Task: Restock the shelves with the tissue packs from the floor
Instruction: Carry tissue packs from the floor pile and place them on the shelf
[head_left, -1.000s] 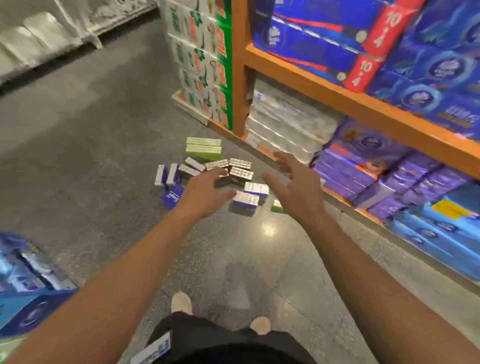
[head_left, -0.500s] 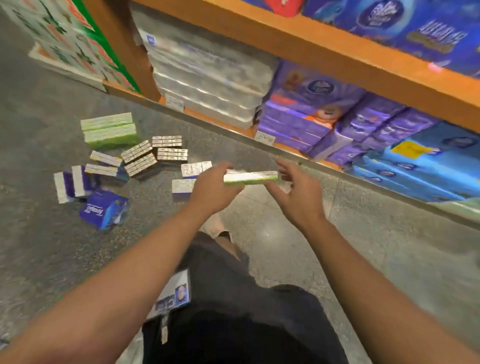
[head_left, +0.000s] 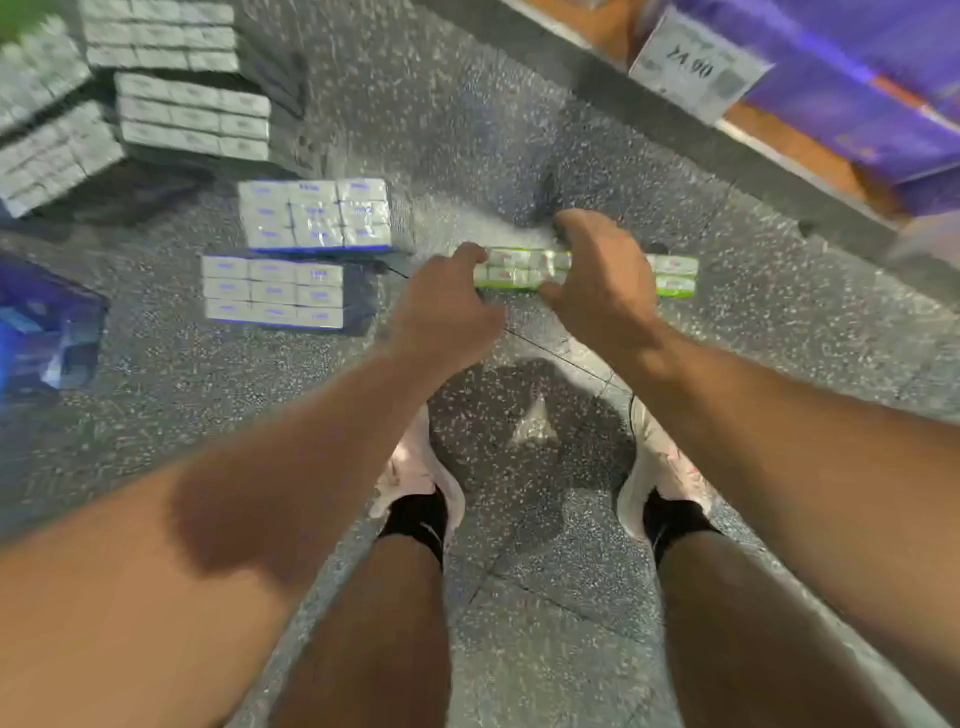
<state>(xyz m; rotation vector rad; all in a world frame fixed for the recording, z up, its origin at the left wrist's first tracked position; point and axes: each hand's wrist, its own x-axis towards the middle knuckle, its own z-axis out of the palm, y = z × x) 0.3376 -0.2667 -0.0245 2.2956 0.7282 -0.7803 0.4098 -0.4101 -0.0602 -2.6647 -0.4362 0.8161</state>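
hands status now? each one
Left hand: curled, pinching the left end of the green tissue pack.
Right hand: gripping the same pack from above.

Bright overhead light, soft shadows on the speckled floor (head_left: 519, 156), heavy motion blur (worst at the warped edges).

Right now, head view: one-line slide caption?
Both hands, left and right, grip a green tissue pack low over the speckled floor, blue-labelled packs beside.
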